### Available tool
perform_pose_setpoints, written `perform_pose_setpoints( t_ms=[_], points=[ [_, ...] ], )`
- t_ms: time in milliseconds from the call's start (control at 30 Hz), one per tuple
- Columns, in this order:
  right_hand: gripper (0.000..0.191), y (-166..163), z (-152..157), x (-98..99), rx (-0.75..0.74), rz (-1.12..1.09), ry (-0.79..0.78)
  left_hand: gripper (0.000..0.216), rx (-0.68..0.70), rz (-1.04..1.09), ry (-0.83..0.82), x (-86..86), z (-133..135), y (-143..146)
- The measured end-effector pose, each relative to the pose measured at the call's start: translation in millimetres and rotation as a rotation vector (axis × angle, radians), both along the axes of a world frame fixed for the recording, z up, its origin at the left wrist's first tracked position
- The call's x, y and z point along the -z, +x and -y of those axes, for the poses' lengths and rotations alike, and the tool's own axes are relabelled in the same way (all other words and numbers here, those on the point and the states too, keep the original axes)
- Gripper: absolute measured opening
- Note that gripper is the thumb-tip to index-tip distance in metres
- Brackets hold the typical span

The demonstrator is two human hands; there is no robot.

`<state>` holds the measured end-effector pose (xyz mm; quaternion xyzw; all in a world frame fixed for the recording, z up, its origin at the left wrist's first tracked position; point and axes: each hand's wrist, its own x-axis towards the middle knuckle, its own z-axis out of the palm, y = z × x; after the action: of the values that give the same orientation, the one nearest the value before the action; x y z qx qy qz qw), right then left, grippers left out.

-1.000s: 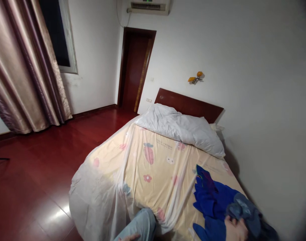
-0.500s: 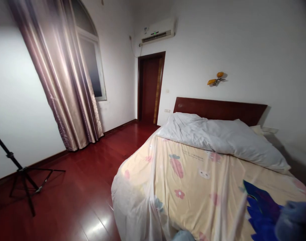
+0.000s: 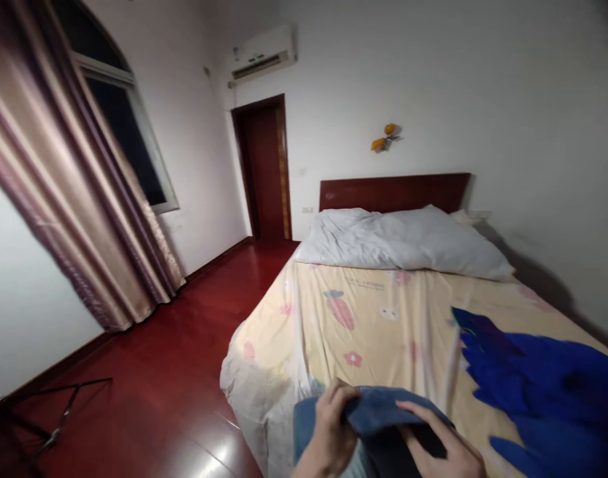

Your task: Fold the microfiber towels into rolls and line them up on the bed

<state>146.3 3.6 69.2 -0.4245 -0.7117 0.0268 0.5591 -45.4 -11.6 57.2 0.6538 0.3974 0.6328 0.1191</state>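
Observation:
A blue garment that looks like denim (image 3: 383, 406) is held up over the near edge of the bed, with a black area below its upper band. Its exact kind cannot be made out. My left hand (image 3: 330, 428) grips the left part of the band, fingers curled over the top. On the right side, my right hand (image 3: 446, 441) pinches the band between fingers and thumb. To the right of my hands, a dark blue piece of cloth with jagged, feather-like edges (image 3: 547, 372) lies spread on the bed.
The bed (image 3: 374, 332) has a cream patterned cover, a rumpled grey-white quilt or pillow (image 3: 398, 242) and a dark red headboard (image 3: 393, 192). Left are a red floor (image 3: 184, 372), tripod legs (image 3: 65, 415), a long curtain (image 3: 85, 199) and a door (image 3: 261, 172).
Both hands have come into view with the blue garment between them at the bottom. The view has turned right, showing more of the dark blue cloth.

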Motion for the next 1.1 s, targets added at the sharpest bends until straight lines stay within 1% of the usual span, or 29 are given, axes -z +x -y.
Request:
perform_pose_setpoints(
  t_ms=[67, 133, 200, 267, 333, 367, 400, 433, 467, 533, 567, 600, 633, 667, 733, 800, 867, 967, 1000, 1033, 1100],
  points=[
    [0.013, 9, 2, -2.9, 0.098, 0.003, 0.066, 0.021, 0.050, -0.043, -0.050, -24.8, 6, -10],
    [0.013, 11, 8, -2.6, 0.158, 0.004, 0.091, 0.025, 0.109, -0.064, -0.053, -40.5, 10, -13],
    [0.014, 11, 13, 0.9, 0.213, -0.010, 0.071, 0.025, 0.142, -0.056, -0.031, -46.5, 12, -11],
    [0.017, 13, 15, 7.1, 0.289, -0.036, 0.001, 0.025, 0.114, -0.030, -0.017, -47.1, 15, -11],
    [0.022, 21, 14, 15.6, 0.374, -0.069, -0.091, 0.026, 0.006, 0.021, -0.048, -47.4, 18, -17],
    [0.025, 26, 13, 20.5, 0.387, -0.085, -0.137, 0.027, -0.071, 0.061, -0.077, -48.6, 19, -22],
    [0.027, 30, 12, 25.8, 0.364, -0.106, -0.189, 0.029, -0.148, 0.104, -0.116, -50.7, 19, -29],
    [0.027, 32, 13, 31.4, 0.300, -0.132, -0.247, 0.030, -0.210, 0.141, -0.156, -53.5, 19, -36],
    [0.025, 31, 14, 37.2, 0.195, -0.157, -0.310, 0.030, -0.252, 0.160, -0.184, -56.7, 19, -43],
    [0.018, 19, 21, 48.3, -0.070, -0.177, -0.444, 0.029, -0.265, 0.135, -0.208, -62.5, 16, -54],
    [0.027, 8, 24, 52.9, -0.187, -0.168, -0.493, 0.029, -0.246, 0.093, -0.212, -64.5, 14, -58],
    [0.043, -5, 28, 56.6, -0.282, -0.148, -0.524, 0.028, -0.223, 0.045, -0.211, -65.7, 13, -60],
    [0.056, -19, 30, 58.9, -0.350, -0.126, -0.535, 0.028, -0.203, -0.006, -0.207, -66.2, 11, -62],
    [0.063, -33, 31, 59.8, -0.392, -0.116, -0.530, 0.027, -0.183, -0.057, -0.211, -66.2, 9, -63],
    [0.064, -59, 30, 57.2, -0.449, -0.125, -0.519, 0.025, -0.143, -0.148, -0.234, -65.3, 7, -64],
    [0.055, -76, 24, 50.3, -0.490, -0.156, -0.514, 0.025, -0.096, -0.223, -0.279, -64.3, 6, -65],
    [0.044, -85, 20, 42.5, -0.516, -0.181, -0.490, 0.024, -0.055, -0.267, -0.331, -63.3, 6, -68],
    [0.024, -89, 17, 35.1, -0.539, -0.222, -0.432, 0.023, -0.025, -0.288, -0.380, -59.7, 8, -73],
    [0.025, -90, 17, 34.3, -0.537, -0.258, -0.434, 0.023, -0.018, -0.292, -0.387, -57.7, 8, -74],
    [0.030, -89, 17, 34.0, -0.523, -0.309, -0.454, 0.024, -0.016, -0.295, -0.385, -55.3, 8, -76],
    [0.040, -87, 17, 34.8, -0.445, -0.434, -0.530, 0.025, -0.049, -0.289, -0.367, -50.1, 6, -77]
  ],
)
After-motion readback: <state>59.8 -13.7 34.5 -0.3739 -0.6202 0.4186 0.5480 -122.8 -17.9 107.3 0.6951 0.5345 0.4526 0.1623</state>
